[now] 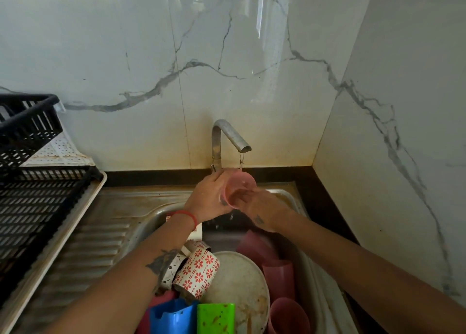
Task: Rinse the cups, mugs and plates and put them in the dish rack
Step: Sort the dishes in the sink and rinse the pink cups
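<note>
So your left hand [209,197] grips one pink cup [239,187] under the tap [228,138], right fingers [243,198] reaching inside. Below them: three pink cups [278,274], one flowered mug [199,270], one plate [239,280]. Rack [30,202] sits left.

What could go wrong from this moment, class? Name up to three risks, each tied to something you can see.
1. The wet pink cup, held under the tap by the left hand with the right hand at its mouth, might slip.
2. It could drop onto the flower-patterned mug and dirty plate and chip them.
3. The carry to the dish rack may drip water.
</note>
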`<state>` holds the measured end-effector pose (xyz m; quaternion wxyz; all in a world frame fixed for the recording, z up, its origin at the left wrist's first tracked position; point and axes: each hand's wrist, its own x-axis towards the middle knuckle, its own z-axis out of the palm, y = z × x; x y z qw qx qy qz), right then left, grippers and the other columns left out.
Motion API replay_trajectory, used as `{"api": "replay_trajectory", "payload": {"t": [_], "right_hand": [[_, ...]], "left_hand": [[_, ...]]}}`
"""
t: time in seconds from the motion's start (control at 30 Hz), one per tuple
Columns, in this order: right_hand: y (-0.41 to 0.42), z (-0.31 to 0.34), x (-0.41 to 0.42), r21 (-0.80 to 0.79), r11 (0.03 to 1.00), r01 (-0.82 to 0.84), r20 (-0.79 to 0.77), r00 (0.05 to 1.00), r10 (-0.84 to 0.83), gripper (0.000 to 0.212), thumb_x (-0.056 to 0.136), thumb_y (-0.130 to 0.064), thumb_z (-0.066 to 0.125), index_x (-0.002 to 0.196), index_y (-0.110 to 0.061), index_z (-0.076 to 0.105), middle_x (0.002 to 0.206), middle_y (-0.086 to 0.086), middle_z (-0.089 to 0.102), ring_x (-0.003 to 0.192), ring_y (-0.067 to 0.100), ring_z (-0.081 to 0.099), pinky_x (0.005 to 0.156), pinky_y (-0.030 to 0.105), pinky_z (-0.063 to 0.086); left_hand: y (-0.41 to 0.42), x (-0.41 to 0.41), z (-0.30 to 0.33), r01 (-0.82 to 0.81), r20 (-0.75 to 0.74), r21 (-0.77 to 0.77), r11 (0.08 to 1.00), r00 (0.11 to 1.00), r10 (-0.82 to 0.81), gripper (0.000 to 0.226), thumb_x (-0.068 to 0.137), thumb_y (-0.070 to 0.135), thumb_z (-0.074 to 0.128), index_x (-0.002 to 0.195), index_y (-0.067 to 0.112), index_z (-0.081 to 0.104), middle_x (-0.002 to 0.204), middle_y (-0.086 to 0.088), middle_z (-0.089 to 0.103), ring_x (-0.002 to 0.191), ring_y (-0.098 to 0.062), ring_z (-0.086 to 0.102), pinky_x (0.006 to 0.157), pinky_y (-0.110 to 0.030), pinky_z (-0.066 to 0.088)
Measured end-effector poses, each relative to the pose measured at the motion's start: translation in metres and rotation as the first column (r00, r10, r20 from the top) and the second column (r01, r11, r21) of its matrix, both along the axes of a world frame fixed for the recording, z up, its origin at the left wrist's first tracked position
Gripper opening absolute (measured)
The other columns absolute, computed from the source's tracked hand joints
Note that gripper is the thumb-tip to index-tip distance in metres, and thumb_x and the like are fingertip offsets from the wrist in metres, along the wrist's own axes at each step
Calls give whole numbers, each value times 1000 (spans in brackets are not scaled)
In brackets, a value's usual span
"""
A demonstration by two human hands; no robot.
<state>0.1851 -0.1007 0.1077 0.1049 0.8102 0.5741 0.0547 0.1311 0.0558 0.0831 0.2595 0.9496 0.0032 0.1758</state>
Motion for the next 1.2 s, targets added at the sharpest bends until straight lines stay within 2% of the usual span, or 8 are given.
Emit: {"api": "replay_trajectory", "payload": {"t": [0.1,0.3,0.47,0.63,0.77,0.87,1.03,1.2], "right_hand": [[3,2,9,102,993,-53,128,991,40,50,98,-11,43,146,-11,32,149,9,39,141,25,29,120,37,8],[15,-1,-4,354,930,94,-313,949,24,34,94,-8,50,128,-7,50,117,14,62,102,28,61,88,34,51],[3,6,22,-15,999,-50,94,994,52,52,103,-45,18,146,-19,34,150,2,39,143,20,26,120,37,5],[21,-10,-6,328,891,313,-732,680,30,52,103,-44,23,137,-14,48,133,8,55,127,22,46,116,45,25],[-2,-11,13,106,992,-62,-135,988,76,46,103,-35,31,147,-20,31,146,7,43,139,25,31,116,39,-4],[-8,-6,23,16,984,-176,228,959,168,46,97,-20,48,142,-16,39,141,5,50,136,24,39,118,43,-7],[11,-15,-2,464,879,113,-290,956,30,29,97,-9,50,125,-2,53,115,17,63,104,29,61,96,41,47],[-10,-4,12,200,975,-98,-167,977,132,44,103,-35,33,140,-13,42,137,8,53,128,23,47,113,37,29]], "left_hand": [[-12,2,-1,-80,93,-136,987,991,93,94,71,19,83,146,23,27,148,-4,38,133,-27,43,106,-42,41],[-21,4,-8,-204,211,-235,950,944,254,85,70,20,84,141,17,36,137,-8,50,124,-28,51,98,-36,46],[-6,9,-2,-97,90,-83,992,990,105,79,70,28,84,137,22,42,133,-3,54,120,-22,54,96,-28,43],[-6,10,-2,-40,152,-43,998,987,46,68,79,24,76,138,16,43,133,-7,54,119,-25,55,95,-32,46],[2,6,-2,31,13,-35,999,999,-31,79,71,27,83,138,22,42,136,-3,52,121,-24,53,100,-36,47],[-7,9,-4,-40,61,-151,988,997,50,87,67,24,86,139,22,38,140,-2,47,129,-22,45,105,-36,42],[-29,8,-21,-161,222,-305,939,946,235,83,77,11,77,145,17,30,147,-8,37,134,-22,38,103,-28,36],[-11,9,-17,-27,106,-221,975,993,52,77,70,24,83,135,25,41,137,-1,49,126,-19,46,99,-26,41]]}}
